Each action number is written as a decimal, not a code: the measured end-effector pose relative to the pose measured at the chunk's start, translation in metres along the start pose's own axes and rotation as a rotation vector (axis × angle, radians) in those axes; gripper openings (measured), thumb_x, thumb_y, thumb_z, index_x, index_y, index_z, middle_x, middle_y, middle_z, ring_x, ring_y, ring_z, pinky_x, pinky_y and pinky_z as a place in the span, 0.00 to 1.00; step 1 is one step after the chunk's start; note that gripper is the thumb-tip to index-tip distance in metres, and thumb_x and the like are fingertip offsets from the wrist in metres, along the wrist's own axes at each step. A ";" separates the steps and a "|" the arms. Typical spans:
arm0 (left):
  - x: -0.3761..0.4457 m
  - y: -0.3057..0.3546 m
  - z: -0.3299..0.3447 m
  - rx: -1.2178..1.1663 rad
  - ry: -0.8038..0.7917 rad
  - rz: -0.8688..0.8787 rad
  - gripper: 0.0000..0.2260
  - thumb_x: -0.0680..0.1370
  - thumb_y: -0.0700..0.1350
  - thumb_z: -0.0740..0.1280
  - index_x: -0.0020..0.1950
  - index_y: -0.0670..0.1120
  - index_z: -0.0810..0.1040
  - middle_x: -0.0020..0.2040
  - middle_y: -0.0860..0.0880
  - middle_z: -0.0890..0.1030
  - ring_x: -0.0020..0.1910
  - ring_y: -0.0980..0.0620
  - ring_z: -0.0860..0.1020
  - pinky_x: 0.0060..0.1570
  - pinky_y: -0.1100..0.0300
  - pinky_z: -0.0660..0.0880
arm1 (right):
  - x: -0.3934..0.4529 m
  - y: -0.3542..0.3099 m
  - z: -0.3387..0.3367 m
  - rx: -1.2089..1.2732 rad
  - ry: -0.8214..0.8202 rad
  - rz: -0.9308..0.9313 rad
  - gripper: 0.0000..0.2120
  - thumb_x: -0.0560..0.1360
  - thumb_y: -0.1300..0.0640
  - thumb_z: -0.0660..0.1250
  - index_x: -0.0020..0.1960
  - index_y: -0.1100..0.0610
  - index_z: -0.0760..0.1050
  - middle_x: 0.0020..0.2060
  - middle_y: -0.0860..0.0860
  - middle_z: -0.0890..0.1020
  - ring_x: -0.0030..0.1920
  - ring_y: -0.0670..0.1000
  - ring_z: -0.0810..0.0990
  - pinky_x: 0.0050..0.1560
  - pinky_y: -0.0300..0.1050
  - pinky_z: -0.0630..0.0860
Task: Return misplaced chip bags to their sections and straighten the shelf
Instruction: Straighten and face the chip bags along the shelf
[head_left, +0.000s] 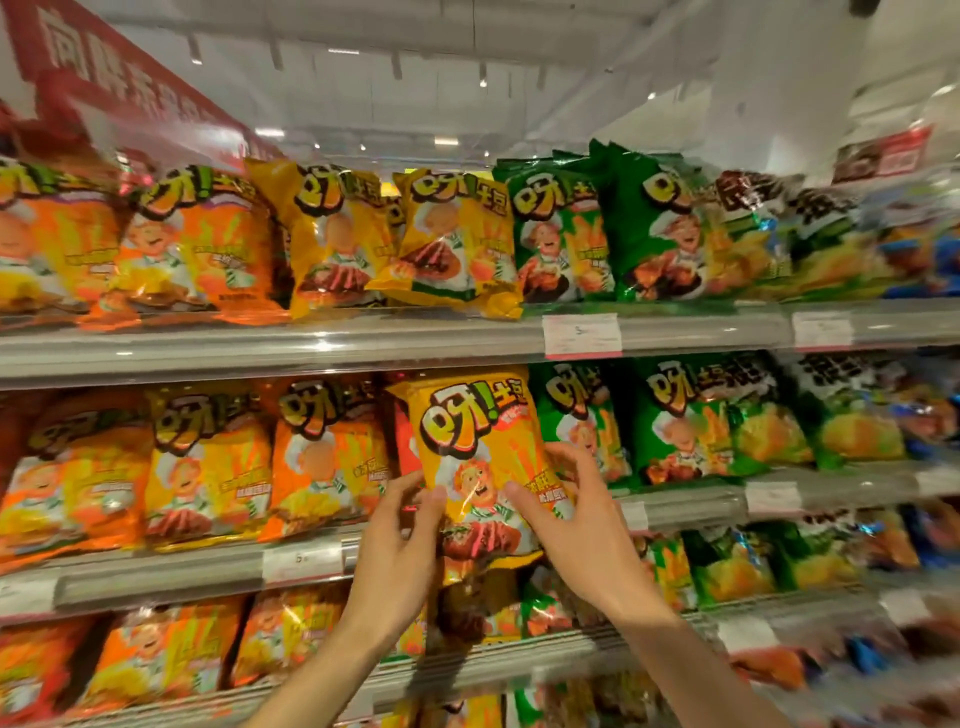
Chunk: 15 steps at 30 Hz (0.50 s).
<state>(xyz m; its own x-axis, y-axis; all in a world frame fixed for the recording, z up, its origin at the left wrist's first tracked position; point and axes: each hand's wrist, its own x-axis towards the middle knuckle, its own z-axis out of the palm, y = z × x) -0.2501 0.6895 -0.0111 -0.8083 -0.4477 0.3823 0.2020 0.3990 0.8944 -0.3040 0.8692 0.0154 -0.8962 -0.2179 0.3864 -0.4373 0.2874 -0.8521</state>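
A yellow chip bag (470, 447) with a cartoon chef stands upright in front of the middle shelf (156, 577), between orange bags (327, 457) on its left and green bags (576, 421) on its right. My left hand (400, 545) grips its lower left edge, thumb on the front. My right hand (576, 514) holds its lower right side, fingers spread around the edge. The bag's bottom hangs a little below the shelf rail.
On the top shelf (322, 343), orange bags sit left, yellow bags (400, 239) in the middle, green bags (613, 228) right, with other brands further right. The lower shelf (498, 665) holds mixed orange, brown and green bags. Price tags (582, 335) hang on the rails.
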 end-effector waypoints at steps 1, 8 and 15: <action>0.002 0.003 0.004 0.012 -0.030 0.003 0.16 0.81 0.56 0.62 0.67 0.54 0.71 0.61 0.56 0.76 0.57 0.62 0.76 0.55 0.64 0.74 | 0.001 0.001 -0.005 0.015 0.014 0.013 0.26 0.71 0.37 0.71 0.64 0.37 0.65 0.59 0.36 0.76 0.57 0.35 0.75 0.54 0.38 0.74; 0.021 0.002 0.016 0.129 -0.095 0.088 0.19 0.82 0.57 0.59 0.72 0.57 0.71 0.63 0.58 0.70 0.65 0.59 0.70 0.67 0.61 0.65 | 0.010 0.011 -0.024 0.120 0.123 0.062 0.26 0.71 0.46 0.76 0.64 0.42 0.69 0.55 0.35 0.75 0.58 0.42 0.76 0.50 0.34 0.74; 0.040 -0.011 0.019 0.339 0.081 0.131 0.28 0.81 0.53 0.65 0.78 0.50 0.61 0.76 0.48 0.58 0.77 0.48 0.56 0.74 0.55 0.56 | 0.011 0.022 -0.027 0.133 0.140 0.082 0.26 0.71 0.47 0.76 0.64 0.41 0.69 0.53 0.33 0.74 0.56 0.39 0.76 0.44 0.34 0.77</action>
<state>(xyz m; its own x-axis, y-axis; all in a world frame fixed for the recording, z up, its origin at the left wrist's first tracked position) -0.2949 0.6820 -0.0098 -0.7388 -0.4320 0.5173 0.0947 0.6935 0.7142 -0.3252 0.8986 0.0109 -0.9339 -0.0647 0.3516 -0.3575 0.1709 -0.9182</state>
